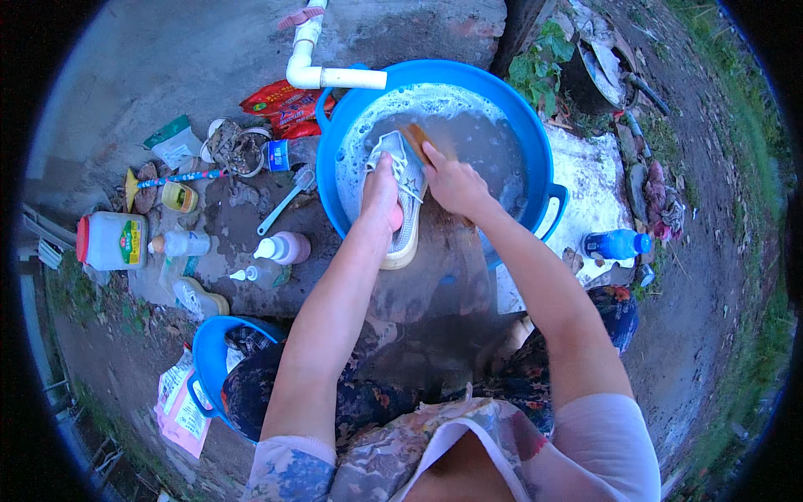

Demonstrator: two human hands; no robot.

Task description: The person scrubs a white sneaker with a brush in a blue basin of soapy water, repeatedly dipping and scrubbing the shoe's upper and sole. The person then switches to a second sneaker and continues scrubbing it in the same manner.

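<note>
A light grey lace-up sneaker [409, 219] with a pale sole is tilted over the near part of a large blue tub [330, 201]. Its collar is gripped by my left hand [381, 194], and part of the thumb or fingers is hidden by the shoe. My right hand [454, 184] is closed around a wooden-backed brush [416, 144] beside the shoe's upper. That hand's lower edge and the brush's underside are blurred or hidden. Murky, sudsy water [489, 142] fills the tub behind both hands.
A white pipe [347, 79] juts over the tub's far left rim. To the left lie a white-handled brush [287, 203], a pink bottle [288, 248], another shoe [201, 299] and a clear jar [115, 241]. A smaller blue bucket [209, 356] stands near-left; a blue bottle [615, 243] lies right.
</note>
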